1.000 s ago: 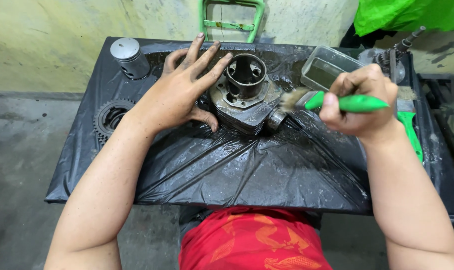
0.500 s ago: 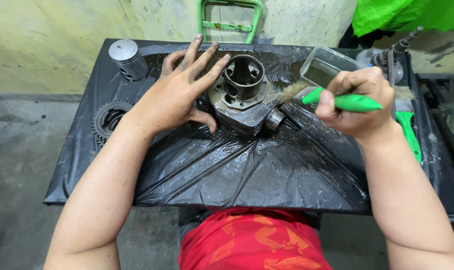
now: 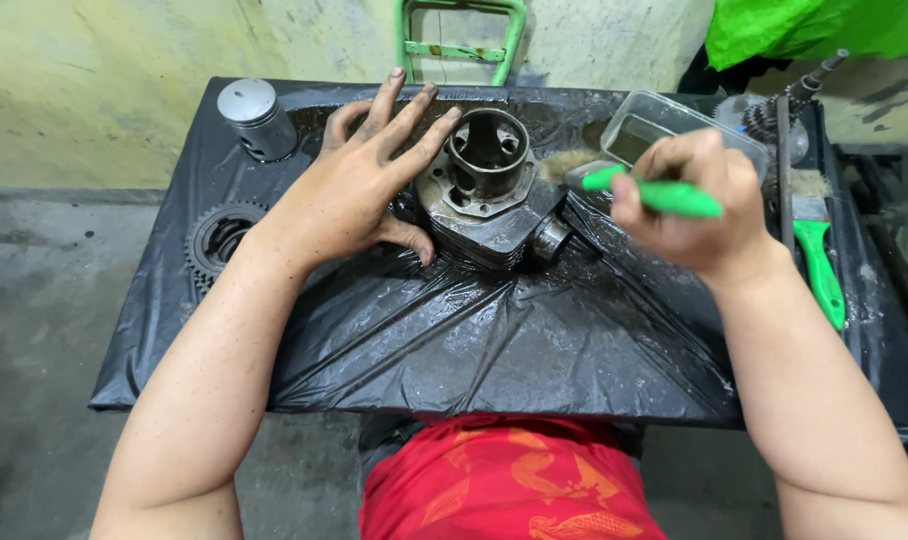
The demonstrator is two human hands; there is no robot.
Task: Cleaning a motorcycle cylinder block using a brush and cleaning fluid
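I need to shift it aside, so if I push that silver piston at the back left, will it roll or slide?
The piston stands upright on its flat end, so it would likely slide, not roll. The black plastic sheet looks wet, probably slippery. Tipped over, its round body could roll.

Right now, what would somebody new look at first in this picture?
Probably the greasy metal cylinder in the middle of the black plastic sheet, with the left hand spread flat against its side. Next, the bright green brush held in the right hand, its bristles next to the cylinder. A shiny piston stands at the back left, and a gear lies at the left edge.
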